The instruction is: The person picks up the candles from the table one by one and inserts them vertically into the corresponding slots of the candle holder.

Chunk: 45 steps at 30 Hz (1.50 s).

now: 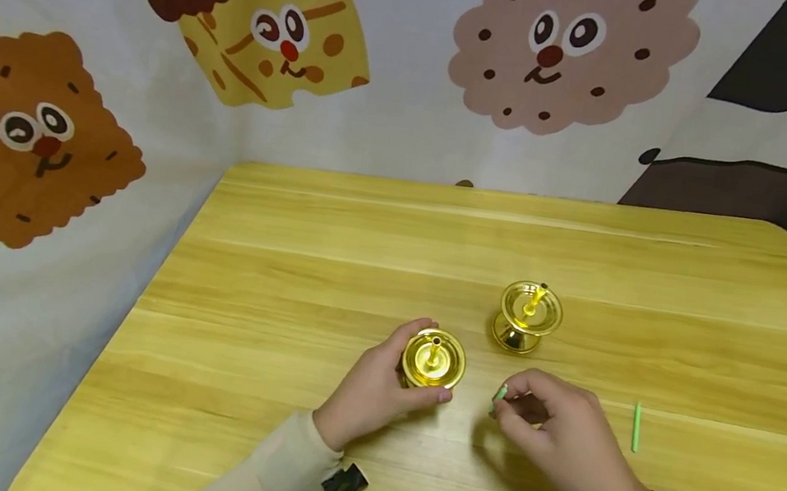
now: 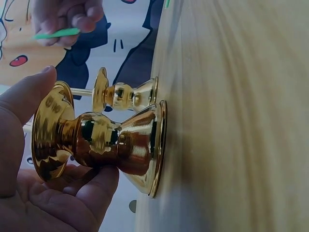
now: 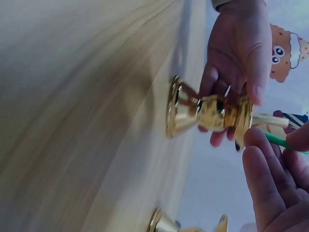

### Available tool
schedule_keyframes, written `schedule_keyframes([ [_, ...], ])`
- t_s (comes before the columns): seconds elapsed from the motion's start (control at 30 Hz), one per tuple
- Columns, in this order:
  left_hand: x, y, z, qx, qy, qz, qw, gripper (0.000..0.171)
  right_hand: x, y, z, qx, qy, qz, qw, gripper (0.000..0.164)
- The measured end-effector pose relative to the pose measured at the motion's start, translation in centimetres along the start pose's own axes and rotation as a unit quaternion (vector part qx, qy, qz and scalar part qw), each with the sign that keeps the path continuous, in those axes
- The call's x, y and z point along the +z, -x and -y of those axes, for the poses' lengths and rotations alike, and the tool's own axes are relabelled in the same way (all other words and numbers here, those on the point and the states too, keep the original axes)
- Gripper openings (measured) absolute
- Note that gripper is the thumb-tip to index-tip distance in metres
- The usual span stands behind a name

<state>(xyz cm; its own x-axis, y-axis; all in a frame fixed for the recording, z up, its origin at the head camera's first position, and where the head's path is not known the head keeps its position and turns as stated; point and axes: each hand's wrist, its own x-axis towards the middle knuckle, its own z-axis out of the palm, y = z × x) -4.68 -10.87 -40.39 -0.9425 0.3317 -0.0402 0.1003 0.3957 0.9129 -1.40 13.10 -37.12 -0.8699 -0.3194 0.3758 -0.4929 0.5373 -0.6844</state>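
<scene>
My left hand [image 1: 378, 389] holds a shiny gold candle holder [image 1: 447, 374] around its dish, thumb on the near side of the rim. The holder is upright, with a thin tube rising from the dish; its flared base [image 2: 157, 150] is at the tabletop, though I cannot tell whether it touches. To its right, my right hand [image 1: 569, 443] pinches a thin green stick [image 2: 57, 33] between thumb and fingertips, apart from the tube. A second gold candle holder [image 1: 516, 336] of the same shape stands beyond both hands.
Another thin green stick [image 1: 636, 428] lies on the wooden table [image 1: 268, 287], right of my right hand. A white cloth with cartoon biscuits [image 1: 394, 129] hangs behind the table and along its left side. Black wrist mounts [image 1: 346, 482] sit at the sleeves.
</scene>
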Motion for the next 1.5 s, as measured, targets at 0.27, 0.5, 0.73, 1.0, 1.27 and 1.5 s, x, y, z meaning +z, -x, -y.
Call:
schedule_keyframes([
  [0.27,-0.1,0.0,0.0,-0.001,0.004,0.000,1.0000,0.090,1.2,-1.3,1.3,-0.009,-0.048,-0.010,0.999,0.031],
  [0.5,-0.1,0.0,0.0,0.004,0.007,0.002,1.0000,0.090,2.1,-2.3,1.8,-0.014,-0.064,-0.026,0.997,0.027],
  [0.73,-0.1,0.0,0.1,0.008,0.007,0.005,0.9999,0.088,2.7,-4.1,1.7,-0.036,-0.066,-0.065,0.995,0.022],
  [1.0,-0.3,0.1,0.0,0.005,0.004,0.009,0.9999,0.089,3.1,-5.4,1.8,-0.060,-0.087,-0.099,0.989,0.022],
  [1.27,-0.3,0.1,0.1,0.005,-0.003,0.007,1.0000,0.089,3.4,-5.7,1.8,-0.079,-0.095,-0.105,0.987,0.021],
  [1.5,-0.3,0.1,-0.2,0.003,-0.014,0.002,0.9999,0.089,3.8,-6.0,1.7,-0.090,-0.090,-0.087,0.988,0.023],
])
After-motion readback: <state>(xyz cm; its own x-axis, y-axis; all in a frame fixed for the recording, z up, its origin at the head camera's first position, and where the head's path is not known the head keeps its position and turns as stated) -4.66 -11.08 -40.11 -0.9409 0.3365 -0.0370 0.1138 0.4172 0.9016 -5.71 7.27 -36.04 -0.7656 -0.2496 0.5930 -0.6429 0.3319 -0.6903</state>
